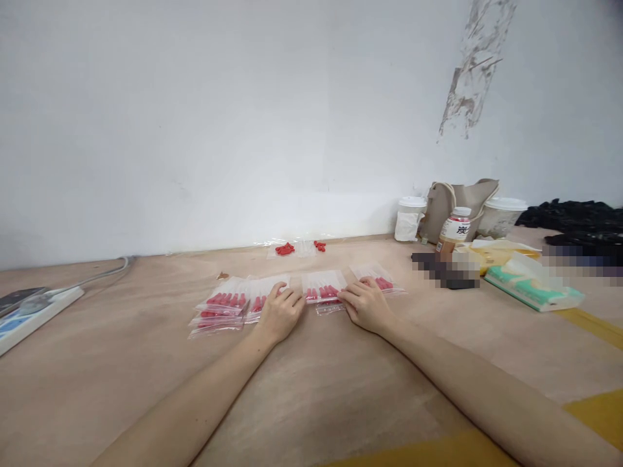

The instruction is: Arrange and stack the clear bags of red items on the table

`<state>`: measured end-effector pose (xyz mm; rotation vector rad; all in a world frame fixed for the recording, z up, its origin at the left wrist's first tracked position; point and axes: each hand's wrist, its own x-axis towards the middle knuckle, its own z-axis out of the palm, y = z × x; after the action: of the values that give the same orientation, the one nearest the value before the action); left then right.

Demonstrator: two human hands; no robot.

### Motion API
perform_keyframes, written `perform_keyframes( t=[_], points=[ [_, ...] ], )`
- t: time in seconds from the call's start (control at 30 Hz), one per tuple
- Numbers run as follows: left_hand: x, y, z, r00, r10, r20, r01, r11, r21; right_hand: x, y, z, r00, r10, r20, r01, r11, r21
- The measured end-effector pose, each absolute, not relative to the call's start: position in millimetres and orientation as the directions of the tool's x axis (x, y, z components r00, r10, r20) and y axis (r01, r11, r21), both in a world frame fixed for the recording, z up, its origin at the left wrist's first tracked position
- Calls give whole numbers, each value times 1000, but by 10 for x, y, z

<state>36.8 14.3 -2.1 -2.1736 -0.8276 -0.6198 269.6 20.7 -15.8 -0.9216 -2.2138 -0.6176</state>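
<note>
"So, what's in the clear bags?"

"Red slim pieces, lined up side by side. The middle bag (317,279) lies flat on the table (302,402) between the two hands, its red pieces (325,293) along the near half. More plastic shows under its near edge."

"And the hands?"

"The right hand (367,306) has its fingertips at the near right corner of that bag, fingers bent; whether they pinch it, I can't tell. The left hand (282,314) is loosely curled at the bag's left edge, and I can't tell its grip either."

"Other bags?"

"An overlapping pile of bags (220,310) at far left, a second bag (268,284) partly behind the left hand, and a right-hand bag (365,271) beyond the right one. All show red pieces. Near the wall, loose red bits (285,249) lie on or in clear plastic; I can't tell which."

"Drinks?"

"A bottle (456,230) with something brownish low down, between two lidded cups, left (407,224) and right (501,219), contents hidden."
</note>
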Motion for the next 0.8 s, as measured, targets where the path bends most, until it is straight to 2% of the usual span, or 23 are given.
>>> perform_keyframes(
  t=[0.23,0.47,0.8],
  points=[
    [384,159,-22,734,351,582,657,-583,-478,2605,190,-113,-579,363,730,716,655,242],
    [404,165,-41,746,333,577,640,-599,-482,2273,256,-133,-659,243,711,646,668,370],
    [414,150,-16,757,292,585,610,-639,-470,2250,205,-72,-735,139,663,592,609,528]
  ],
)
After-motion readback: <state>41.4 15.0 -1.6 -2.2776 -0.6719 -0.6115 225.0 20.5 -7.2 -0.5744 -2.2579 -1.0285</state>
